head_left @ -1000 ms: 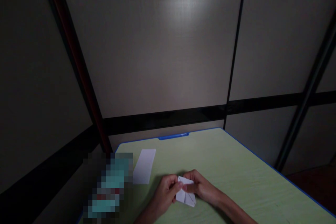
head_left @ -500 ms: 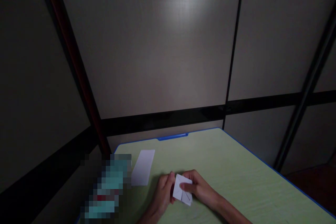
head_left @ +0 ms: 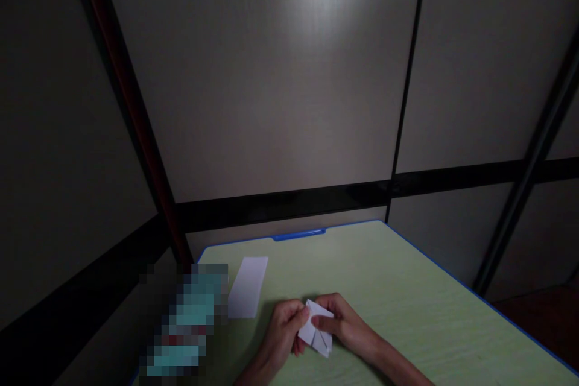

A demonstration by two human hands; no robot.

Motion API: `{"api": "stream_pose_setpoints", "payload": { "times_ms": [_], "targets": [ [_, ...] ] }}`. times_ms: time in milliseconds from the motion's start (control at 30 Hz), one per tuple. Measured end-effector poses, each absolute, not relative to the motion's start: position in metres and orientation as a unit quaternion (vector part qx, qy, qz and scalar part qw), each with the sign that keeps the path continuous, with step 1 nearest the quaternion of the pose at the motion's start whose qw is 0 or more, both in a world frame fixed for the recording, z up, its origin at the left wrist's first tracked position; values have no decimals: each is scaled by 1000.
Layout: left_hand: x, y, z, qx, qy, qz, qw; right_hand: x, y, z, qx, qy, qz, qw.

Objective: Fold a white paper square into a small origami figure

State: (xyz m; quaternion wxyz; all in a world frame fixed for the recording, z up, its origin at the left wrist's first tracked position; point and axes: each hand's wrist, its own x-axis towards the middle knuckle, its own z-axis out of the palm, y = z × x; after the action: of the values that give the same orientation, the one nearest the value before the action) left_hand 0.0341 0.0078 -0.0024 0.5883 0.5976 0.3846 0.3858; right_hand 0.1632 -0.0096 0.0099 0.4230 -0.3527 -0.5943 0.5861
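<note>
A small folded white paper (head_left: 316, 332) with visible creases is held just above the green table (head_left: 407, 307). My left hand (head_left: 283, 335) pinches its left edge, fingers curled closed. My right hand (head_left: 346, 322) grips its right side, fingers wrapped over the top corner. Both forearms come in from the bottom edge of the picture.
A flat white paper strip (head_left: 248, 286) lies on the table to the left of my hands. A blurred-out teal object (head_left: 190, 319) stands at the table's left edge. The table has a blue rim (head_left: 298, 233) and grey wall panels behind it.
The folded paper has been turned and shifted slightly between my hands; my fingers regripped it. The paper strip stays where it was.
</note>
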Motion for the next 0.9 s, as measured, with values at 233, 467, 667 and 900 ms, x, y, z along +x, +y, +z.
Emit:
{"api": "stream_pose_setpoints", "payload": {
  "times_ms": [233, 467, 667, 900],
  "targets": [
    [38, 6, -2, 591, 395, 421, 563, 164, -11, 16, -344, -594, 598, 413],
    [32, 8, -1, 651, 349, 345, 579, 168, -8, 13, -362, -586, 603, 403],
    [27, 9, 2, 658, 327, 313, 602, 173, -5, 10, -349, -584, 617, 396],
    [29, 14, -1, 569, 324, 373, 658, 165, -4, 12, -358, -566, 584, 459]
  ]
}}
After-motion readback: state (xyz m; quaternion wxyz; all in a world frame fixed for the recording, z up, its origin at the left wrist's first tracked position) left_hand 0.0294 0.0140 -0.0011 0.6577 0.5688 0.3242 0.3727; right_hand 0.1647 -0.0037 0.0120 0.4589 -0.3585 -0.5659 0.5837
